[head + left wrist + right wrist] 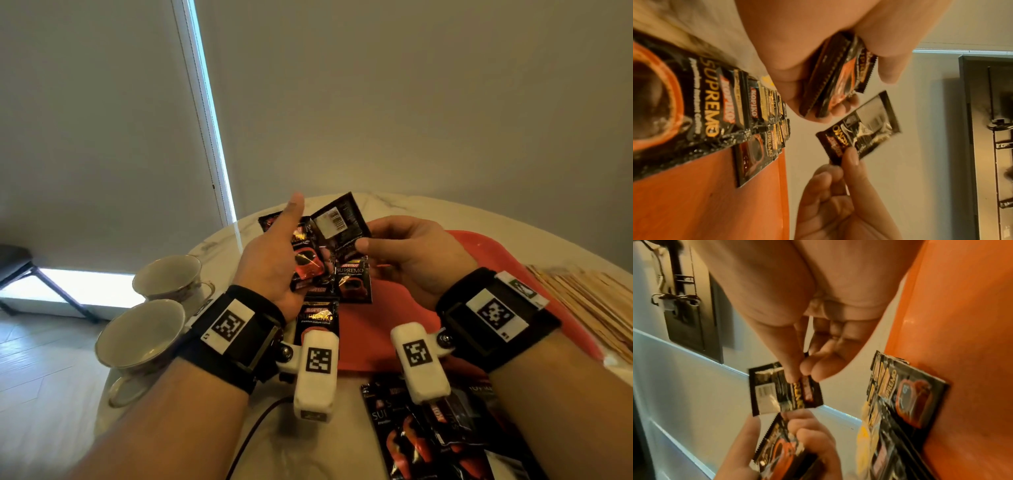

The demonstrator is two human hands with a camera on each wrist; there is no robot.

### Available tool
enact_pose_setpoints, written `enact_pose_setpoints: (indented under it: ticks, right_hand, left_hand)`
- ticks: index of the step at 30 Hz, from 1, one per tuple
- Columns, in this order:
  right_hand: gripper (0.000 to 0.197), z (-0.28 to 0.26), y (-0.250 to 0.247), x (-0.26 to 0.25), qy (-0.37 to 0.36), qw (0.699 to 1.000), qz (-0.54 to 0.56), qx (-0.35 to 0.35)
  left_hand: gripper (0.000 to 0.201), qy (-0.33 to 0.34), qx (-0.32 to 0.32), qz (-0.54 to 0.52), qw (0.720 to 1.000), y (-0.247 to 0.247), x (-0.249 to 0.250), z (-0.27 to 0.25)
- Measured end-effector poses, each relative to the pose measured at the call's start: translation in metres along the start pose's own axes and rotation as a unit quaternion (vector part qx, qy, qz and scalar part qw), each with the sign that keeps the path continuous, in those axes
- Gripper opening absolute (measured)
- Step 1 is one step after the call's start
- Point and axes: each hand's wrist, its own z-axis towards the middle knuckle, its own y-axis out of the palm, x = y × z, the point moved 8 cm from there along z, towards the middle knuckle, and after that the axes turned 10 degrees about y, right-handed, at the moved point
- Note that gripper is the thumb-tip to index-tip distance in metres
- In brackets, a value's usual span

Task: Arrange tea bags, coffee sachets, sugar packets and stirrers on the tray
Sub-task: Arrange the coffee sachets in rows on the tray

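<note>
My left hand (277,260) grips a small stack of black coffee sachets (308,263) above the red tray (373,329); the stack (830,78) sits between its fingers and palm. My right hand (407,253) pinches one sachet (342,222) by a corner, back side with barcode towards me, just right of the stack. That sachet (859,128) hangs free of the left hand; the right wrist view has it (785,392) between thumb and fingertips. Several sachets (352,284) lie in a row on the tray's left side. Wooden stirrers (589,301) lie to the right.
Two empty teacups (144,332) on saucers stand at the table's left edge. More coffee sachets (431,431) lie loose on the marble table in front of the tray. A cable (250,435) runs off the near edge. A wall stands behind the table.
</note>
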Motion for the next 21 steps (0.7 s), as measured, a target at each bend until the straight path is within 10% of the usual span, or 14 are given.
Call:
enact_pose_setpoints:
  ticks: [7,11,15,21]
  right_hand:
    - [0.035,-0.007,-0.008,-0.033,-0.171,0.978,-0.088,0.08]
    - [0.03,-0.003,-0.004,-0.023,-0.081,0.994,0.07,0.01]
    - [0.003,-0.003,-0.002,-0.018,-0.048,0.998,0.007,0.029]
    - [0.016,0.002,-0.005,-0.006,0.021,0.996,0.086,0.025]
  left_hand:
    - [0.014,-0.02,-0.083,0.086,0.993,0.016,-0.014,-0.009]
    - [0.031,0.009,-0.059,0.117,0.991,0.01,-0.008,-0.008]
    - [0.026,0.027,-0.083,0.13,0.988,0.014,-0.006,-0.01]
    - [0.038,0.06,-0.08,0.109,0.989,0.016,-0.001,-0.009]
